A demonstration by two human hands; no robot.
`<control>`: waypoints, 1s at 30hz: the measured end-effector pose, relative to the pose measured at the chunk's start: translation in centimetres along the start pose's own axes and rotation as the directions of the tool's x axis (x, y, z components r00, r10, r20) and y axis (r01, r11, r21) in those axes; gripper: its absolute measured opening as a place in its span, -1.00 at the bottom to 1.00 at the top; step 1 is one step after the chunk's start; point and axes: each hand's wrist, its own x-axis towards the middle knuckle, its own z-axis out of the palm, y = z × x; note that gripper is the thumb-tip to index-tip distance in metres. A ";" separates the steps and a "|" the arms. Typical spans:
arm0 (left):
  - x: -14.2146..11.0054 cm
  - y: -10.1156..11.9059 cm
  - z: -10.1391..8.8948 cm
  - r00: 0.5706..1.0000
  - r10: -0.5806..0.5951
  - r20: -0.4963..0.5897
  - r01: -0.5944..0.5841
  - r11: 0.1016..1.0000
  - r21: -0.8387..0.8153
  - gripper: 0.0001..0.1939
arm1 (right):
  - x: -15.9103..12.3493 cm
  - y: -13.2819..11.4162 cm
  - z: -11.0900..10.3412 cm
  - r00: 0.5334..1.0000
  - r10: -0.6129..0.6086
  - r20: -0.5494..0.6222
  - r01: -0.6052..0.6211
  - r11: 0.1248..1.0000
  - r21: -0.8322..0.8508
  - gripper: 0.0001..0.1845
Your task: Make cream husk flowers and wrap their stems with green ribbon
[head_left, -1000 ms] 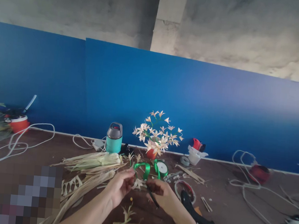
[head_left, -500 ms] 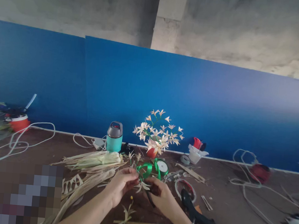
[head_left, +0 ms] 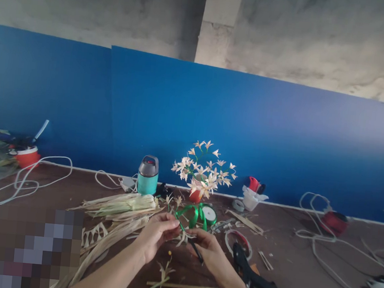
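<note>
Pinching a green stem (head_left: 182,226) between thumb and fingers, the left hand (head_left: 157,236) is keeping its grip closed above the worktop (head_left: 289,260). The right hand (head_left: 210,249) is closing its grip on a dark slim tool (head_left: 197,253), which is slanting down from the fingers. A pale flower (head_left: 182,238) is showing at the stem's lower end, between the two hands; whether the right fingertips are touching it, the inspector is unable to tell. A green ribbon (head_left: 191,212) is looping just beyond the left fingertips, and a ribbon spool (head_left: 209,214) is lying behind the hands.

Farther back, a red pot (head_left: 195,196) is holding a spray of pale flowers (head_left: 209,174) before a blue panel (head_left: 181,111). A turquoise container (head_left: 147,183) is standing upright to its left. Dry husks (head_left: 122,204) are lying beyond and beside the left hand. A black glue gun (head_left: 254,277) is resting to the right of the right hand, near a red and white ring (head_left: 249,252). A thin stick (head_left: 186,287) is lying crosswise between the forearms.
</note>
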 end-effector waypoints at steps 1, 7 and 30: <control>0.0 0.0 0.0 1.000 0.004 -0.002 -0.004 1.000 0.012 -0.81 | 0.0 -0.1 0.0 1.000 -0.003 -0.003 0.003 1.000 -0.001 -0.62; -0.2 0.4 0.1 1.000 0.021 0.014 -0.022 0.999 0.047 -0.86 | -0.1 -0.8 0.1 0.999 0.018 -0.026 -0.018 1.000 0.005 -0.63; -0.6 0.7 0.5 1.000 0.013 0.014 -0.013 0.998 0.066 -0.82 | -0.5 -1.3 0.5 0.998 0.032 -0.061 -0.028 0.998 0.059 -0.71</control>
